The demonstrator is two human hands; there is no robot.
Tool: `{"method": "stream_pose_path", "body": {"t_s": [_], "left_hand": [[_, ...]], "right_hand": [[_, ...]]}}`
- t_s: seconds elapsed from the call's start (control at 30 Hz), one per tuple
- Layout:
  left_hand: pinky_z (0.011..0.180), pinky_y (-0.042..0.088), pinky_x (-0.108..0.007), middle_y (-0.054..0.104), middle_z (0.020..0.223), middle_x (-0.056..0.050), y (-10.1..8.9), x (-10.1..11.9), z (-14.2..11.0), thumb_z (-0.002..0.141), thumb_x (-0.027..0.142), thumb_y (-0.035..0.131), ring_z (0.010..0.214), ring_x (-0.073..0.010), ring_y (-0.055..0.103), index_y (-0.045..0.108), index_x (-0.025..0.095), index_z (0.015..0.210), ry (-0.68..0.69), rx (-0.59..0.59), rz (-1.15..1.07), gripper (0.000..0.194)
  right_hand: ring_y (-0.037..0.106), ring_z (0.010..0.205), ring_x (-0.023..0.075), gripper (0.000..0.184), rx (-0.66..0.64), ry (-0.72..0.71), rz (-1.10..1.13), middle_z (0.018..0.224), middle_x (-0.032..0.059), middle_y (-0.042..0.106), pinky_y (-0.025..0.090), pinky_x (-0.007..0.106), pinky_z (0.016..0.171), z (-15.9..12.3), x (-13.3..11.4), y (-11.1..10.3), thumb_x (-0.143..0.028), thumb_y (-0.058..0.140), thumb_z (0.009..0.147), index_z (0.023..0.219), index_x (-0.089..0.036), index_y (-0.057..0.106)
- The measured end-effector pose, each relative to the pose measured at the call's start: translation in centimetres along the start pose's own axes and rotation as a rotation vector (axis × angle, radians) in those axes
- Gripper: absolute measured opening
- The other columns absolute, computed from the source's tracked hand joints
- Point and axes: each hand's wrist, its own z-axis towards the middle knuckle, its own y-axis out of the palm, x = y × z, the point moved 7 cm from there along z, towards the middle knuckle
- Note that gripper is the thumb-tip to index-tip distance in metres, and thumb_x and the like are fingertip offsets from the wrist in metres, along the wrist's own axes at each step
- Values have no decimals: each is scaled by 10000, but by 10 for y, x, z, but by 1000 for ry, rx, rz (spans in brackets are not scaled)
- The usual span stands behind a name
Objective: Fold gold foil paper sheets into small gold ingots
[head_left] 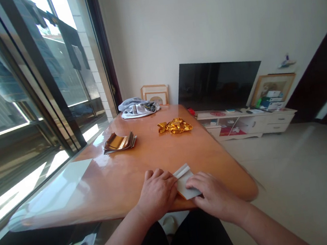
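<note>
While both hands (159, 188) (213, 192) hold paper (185, 184) (folded), gold foil (178, 125) lies beyond.

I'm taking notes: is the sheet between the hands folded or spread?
Partly folded: the pale sheet shows a narrow strip doubled over along its far edge.

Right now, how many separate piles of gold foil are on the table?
2. One is a stack of curled gold foil sheets, left of centre; the other is a heap of crumpled-looking gold foil, farther back and to the right. Individual pieces overlap, so some may be hidden.
</note>
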Motion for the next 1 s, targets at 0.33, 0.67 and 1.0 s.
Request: {"method": "stream_pose_path", "body": {"t_s": [0.33,0.67,1.0], "left_hand": [[870,343,-404,690,1032,-45,1,-10,6,1037,354,349,969,-233,546,686,256,1036,-6,-26,-55,351],[902,352,-389,695,961,-53,-3,-21,9,1021,567,294,966,-241,548,667,251,1040,-8,-47,-104,488],[885,340,-403,681,844,-57,-7,-16,8,955,583,465,953,-264,549,658,230,939,-66,-18,-73,402]], "right_hand": [[602,921,207,133,103,6,-172,966,26,708,433,328,820,13,-12,12,-181,569,940,935,-244,686],[599,1013,226,142,112,67,-37,1037,31,710,448,332,882,27,-18,18,-209,616,918,1033,-256,684],[632,820,184,56,-2,202,287,880,6,703,470,273,731,19,33,-8,-228,643,836,883,-226,675]]}}
